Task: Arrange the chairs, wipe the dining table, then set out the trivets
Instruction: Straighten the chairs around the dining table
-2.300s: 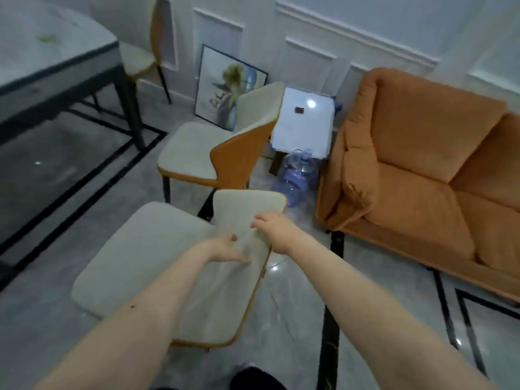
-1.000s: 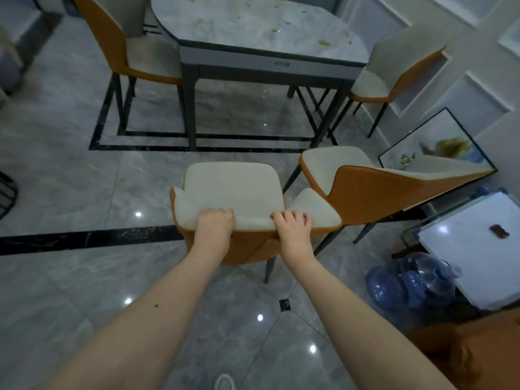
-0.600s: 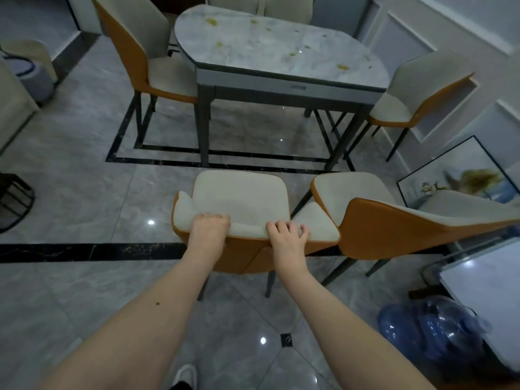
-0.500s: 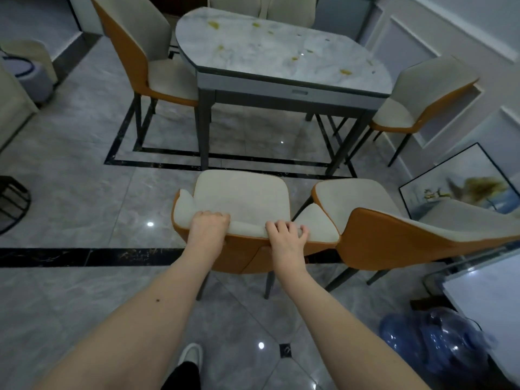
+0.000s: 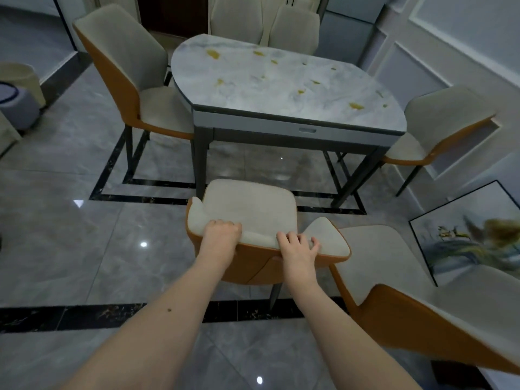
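Both my hands grip the top of the backrest of a cream-and-orange chair (image 5: 250, 205), whose seat faces the dining table (image 5: 281, 85). My left hand (image 5: 221, 235) curls over the backrest's left part, my right hand (image 5: 297, 246) over its right part. The marble tabletop carries several yellow stains. The chair's front edge stands close to the table's near side. No trivets or cloth are in view.
A second loose chair (image 5: 399, 288) stands right beside the held one. Chairs sit at the table's left (image 5: 135, 77), right (image 5: 439, 128) and far side (image 5: 264, 21). A framed picture (image 5: 464, 243) leans on the right wall. A stool (image 5: 17, 105) is far left.
I have turned from the sofa area toward the table with the chair in both hands. The chair and I have moved closer to the table's near side.
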`<state>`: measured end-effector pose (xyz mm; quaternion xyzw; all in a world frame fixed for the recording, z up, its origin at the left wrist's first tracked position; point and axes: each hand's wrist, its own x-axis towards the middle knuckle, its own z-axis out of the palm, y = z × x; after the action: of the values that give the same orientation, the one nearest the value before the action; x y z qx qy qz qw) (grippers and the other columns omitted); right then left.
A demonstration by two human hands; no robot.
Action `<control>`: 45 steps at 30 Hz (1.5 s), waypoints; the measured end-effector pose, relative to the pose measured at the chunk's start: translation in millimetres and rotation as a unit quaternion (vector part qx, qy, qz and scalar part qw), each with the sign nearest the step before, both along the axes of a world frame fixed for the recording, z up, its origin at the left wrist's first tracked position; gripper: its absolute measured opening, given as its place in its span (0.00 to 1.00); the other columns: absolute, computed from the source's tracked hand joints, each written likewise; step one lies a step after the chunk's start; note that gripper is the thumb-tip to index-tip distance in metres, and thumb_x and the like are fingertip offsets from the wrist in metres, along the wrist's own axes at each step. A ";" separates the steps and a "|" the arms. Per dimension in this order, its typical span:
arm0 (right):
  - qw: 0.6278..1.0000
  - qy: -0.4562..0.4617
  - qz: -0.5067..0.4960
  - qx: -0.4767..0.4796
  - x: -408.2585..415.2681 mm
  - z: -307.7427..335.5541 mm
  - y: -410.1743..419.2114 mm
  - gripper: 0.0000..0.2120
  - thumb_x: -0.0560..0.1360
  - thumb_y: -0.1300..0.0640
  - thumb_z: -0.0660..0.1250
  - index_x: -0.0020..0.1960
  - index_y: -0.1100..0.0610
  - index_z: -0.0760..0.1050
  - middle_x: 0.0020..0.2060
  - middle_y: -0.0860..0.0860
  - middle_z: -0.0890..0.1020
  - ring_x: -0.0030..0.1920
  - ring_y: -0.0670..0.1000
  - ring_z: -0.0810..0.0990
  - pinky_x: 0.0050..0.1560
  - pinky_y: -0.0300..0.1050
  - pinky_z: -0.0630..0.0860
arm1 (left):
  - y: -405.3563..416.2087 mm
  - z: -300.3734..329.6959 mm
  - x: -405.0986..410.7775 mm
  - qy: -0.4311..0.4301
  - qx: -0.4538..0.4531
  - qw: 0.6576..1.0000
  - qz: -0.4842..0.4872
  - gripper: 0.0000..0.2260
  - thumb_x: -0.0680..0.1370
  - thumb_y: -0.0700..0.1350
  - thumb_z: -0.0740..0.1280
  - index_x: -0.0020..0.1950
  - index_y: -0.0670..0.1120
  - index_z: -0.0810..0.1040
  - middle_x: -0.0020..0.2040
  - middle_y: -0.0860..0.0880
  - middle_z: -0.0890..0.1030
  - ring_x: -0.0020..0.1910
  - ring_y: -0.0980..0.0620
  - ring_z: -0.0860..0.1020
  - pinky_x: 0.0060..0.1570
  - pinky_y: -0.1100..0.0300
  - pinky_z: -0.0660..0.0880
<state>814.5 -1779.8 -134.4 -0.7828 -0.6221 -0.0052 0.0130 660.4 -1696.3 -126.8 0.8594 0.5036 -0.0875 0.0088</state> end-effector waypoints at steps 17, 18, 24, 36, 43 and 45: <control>0.998 0.017 0.054 -0.023 97.4 5.5 235.9 0.29 0.69 0.63 0.70 0.65 0.50 0.62 0.57 0.51 0.71 0.62 0.57 0.67 0.68 0.62 0.54 | 221.0 2.2 93.3 0.013 0.014 0.997 0.076 0.18 0.71 0.51 0.71 0.57 0.48 0.72 0.53 0.48 0.79 0.53 0.47 0.77 0.53 0.56 0.68; 0.998 0.018 0.055 -0.024 101.0 4.5 245.6 0.31 0.68 0.62 0.72 0.65 0.49 0.61 0.57 0.51 0.71 0.62 0.57 0.67 0.68 0.63 0.54 | 229.7 2.2 97.3 0.013 0.012 0.997 0.081 0.19 0.70 0.51 0.71 0.57 0.48 0.72 0.53 0.48 0.79 0.53 0.47 0.77 0.53 0.56 0.68; 0.998 0.021 0.060 -0.019 107.6 1.6 277.5 0.28 0.73 0.59 0.70 0.68 0.51 0.61 0.60 0.53 0.72 0.64 0.58 0.67 0.69 0.64 0.54 | 241.8 6.4 114.5 0.012 0.041 0.987 0.154 0.23 0.70 0.46 0.72 0.61 0.46 0.69 0.58 0.46 0.77 0.60 0.45 0.73 0.65 0.53 0.63; 0.991 0.103 0.067 -0.053 122.3 47.4 180.5 0.31 0.75 0.55 0.68 0.74 0.56 0.60 0.70 0.53 0.66 0.71 0.54 0.63 0.71 0.51 0.60 | 117.5 37.9 133.7 -0.060 -0.007 0.990 0.127 0.35 0.71 0.40 0.72 0.73 0.44 0.58 0.74 0.42 0.59 0.74 0.43 0.56 0.72 0.46 0.57; 0.989 0.099 -0.016 -0.106 121.3 64.1 40.2 0.24 0.77 0.54 0.66 0.71 0.57 0.64 0.66 0.55 0.69 0.67 0.57 0.67 0.66 0.52 0.65 | 12.0 59.6 138.0 -0.088 -0.032 0.995 0.028 0.23 0.72 0.39 0.68 0.65 0.45 0.66 0.65 0.44 0.68 0.66 0.44 0.66 0.64 0.50 0.66; 0.989 0.094 -0.033 -0.113 127.6 67.4 0.9 0.24 0.76 0.54 0.66 0.70 0.57 0.65 0.66 0.56 0.69 0.67 0.57 0.67 0.66 0.52 0.65 | -16.8 59.7 146.5 -0.088 -0.037 0.995 -0.008 0.21 0.73 0.39 0.67 0.65 0.45 0.67 0.64 0.44 0.69 0.64 0.44 0.67 0.63 0.50 0.67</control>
<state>942.1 -1778.9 -67.0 -0.7965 -0.5884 0.1380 -0.0176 806.9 -1713.1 -67.0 0.8667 0.4907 -0.0297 0.0844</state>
